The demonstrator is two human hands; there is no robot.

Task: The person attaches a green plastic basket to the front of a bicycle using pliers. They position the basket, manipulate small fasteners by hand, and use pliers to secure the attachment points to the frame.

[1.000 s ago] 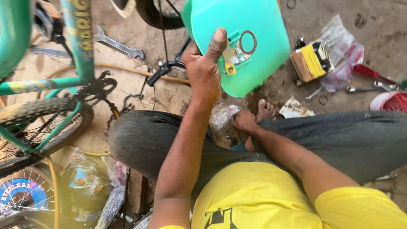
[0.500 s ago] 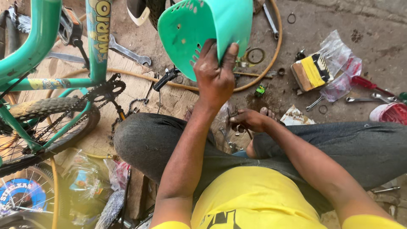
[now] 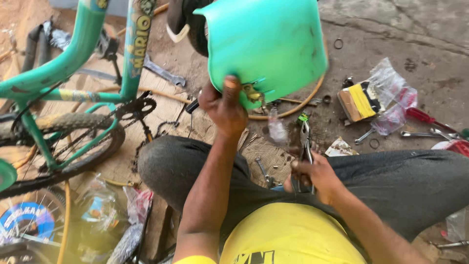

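Person sits on ground, legs crossed. Right hand [image 3: 312, 177] near lap, closed round pliers [image 3: 306, 142], tips pointing away toward green plate [image 3: 266, 46]. Left hand [image 3: 225, 105] further out, arm stretched, thumb up, gripping plate by bottom edge, holding it above ground. Small metal bracket [image 3: 251, 93] on plate's bottom edge. Step looks like: working on bracket. Next needs pliers brought up to bracket, plate held steady. Bike [image 3: 73, 98] left of plate, spanner [image 3: 163, 73] beside it.

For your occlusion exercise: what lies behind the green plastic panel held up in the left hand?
Behind the green plastic panel, a dark tyre and an orange hoop show at its edges; the ground between them is covered.
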